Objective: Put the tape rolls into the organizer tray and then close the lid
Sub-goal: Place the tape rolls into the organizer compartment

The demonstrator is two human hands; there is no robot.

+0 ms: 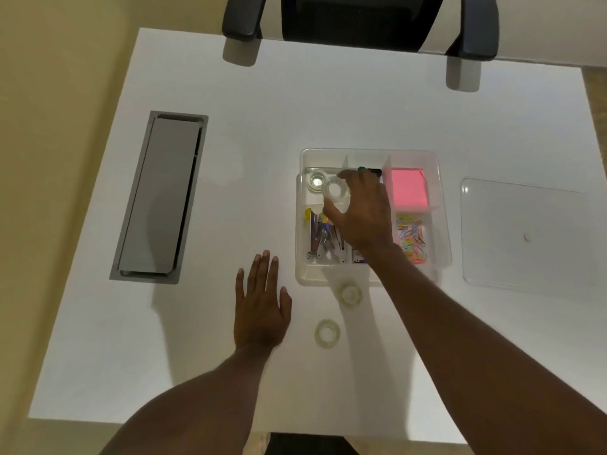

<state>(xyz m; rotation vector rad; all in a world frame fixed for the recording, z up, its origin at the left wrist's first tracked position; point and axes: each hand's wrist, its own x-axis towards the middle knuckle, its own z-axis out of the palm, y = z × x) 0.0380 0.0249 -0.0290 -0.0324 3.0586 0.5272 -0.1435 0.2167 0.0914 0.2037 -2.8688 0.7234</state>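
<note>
The clear organizer tray [441, 178] sits open on the white table. One clear tape roll [316, 182] lies in its far-left compartment. My right hand [363, 211] hovers over that compartment, thumb and fingers closed on a second clear tape roll [335, 189] right beside the first. Two more clear tape rolls lie on the table in front of the tray: one [350, 294] close to its near edge, another [327, 333] nearer me. My left hand [261, 305] rests flat on the table, left of those rolls, holding nothing. The clear lid [525, 234] lies flat to the tray's right.
The tray also holds pink sticky notes [409, 188], coloured paper clips [412, 239] and binder clips [323, 236]. A grey cable hatch [161, 197] is set into the table at left. A black office chair [361, 21] stands at the far edge.
</note>
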